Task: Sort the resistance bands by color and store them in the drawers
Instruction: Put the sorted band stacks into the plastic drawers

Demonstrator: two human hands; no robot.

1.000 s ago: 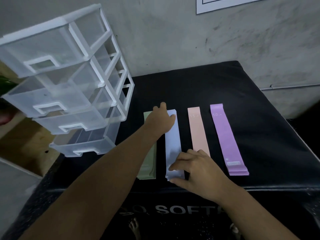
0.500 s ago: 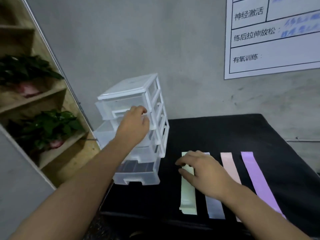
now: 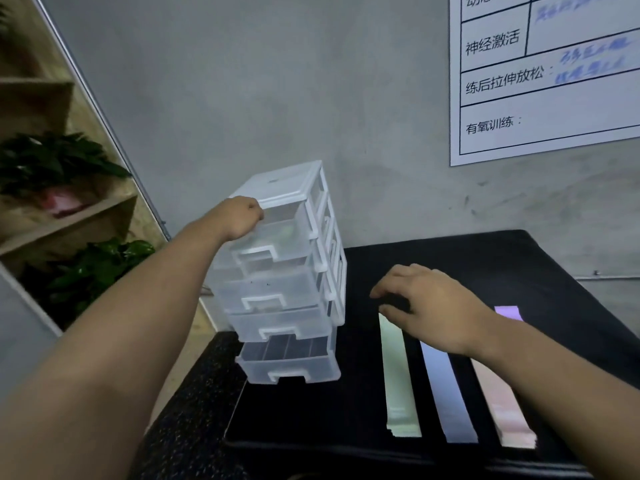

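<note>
Four flat elastic bands lie in parallel strips at lower right of the frame, on a black padded mat (image 3: 450, 251): green band (image 3: 398, 379), blue band (image 3: 446, 396), pink band (image 3: 505, 410), and a purple band (image 3: 508, 312) mostly hidden behind the forearm.

Right hand (image 3: 429, 303) sits over the green band's far end with fingers bent down. I can't tell whether it pinches the band or only hovers.

At centre, left of the bands, stands a drawer unit (image 3: 332, 271) of frosted clear plastic, four tiers with a white frame. Left hand (image 3: 242, 216) is clenched on the upper front edge of the top drawer (image 3: 277, 233).

Behind is a rough grey wall (image 3: 311, 81) with a printed chart (image 3: 554, 98) at upper right. Wooden shelf (image 3: 69, 216) with leafy plants (image 3: 52, 161) at left.
</note>
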